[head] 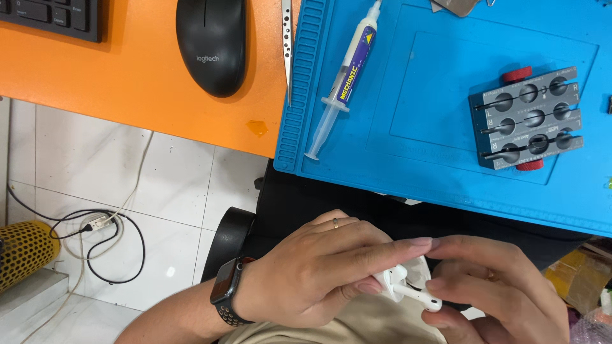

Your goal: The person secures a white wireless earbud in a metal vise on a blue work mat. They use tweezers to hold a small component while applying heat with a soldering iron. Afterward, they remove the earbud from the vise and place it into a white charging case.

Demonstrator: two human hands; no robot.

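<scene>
Gripping white earbud [408, 290] between left hand [315, 274], right hand [503, 293], below blue mat [446, 159].

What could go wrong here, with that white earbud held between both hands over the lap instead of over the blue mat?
The white earbud is pinched by fingertips of the left hand and right hand off the blue mat; a slip could drop it to the tiled floor. The syringe near the mat's edge could get knocked off.
</scene>
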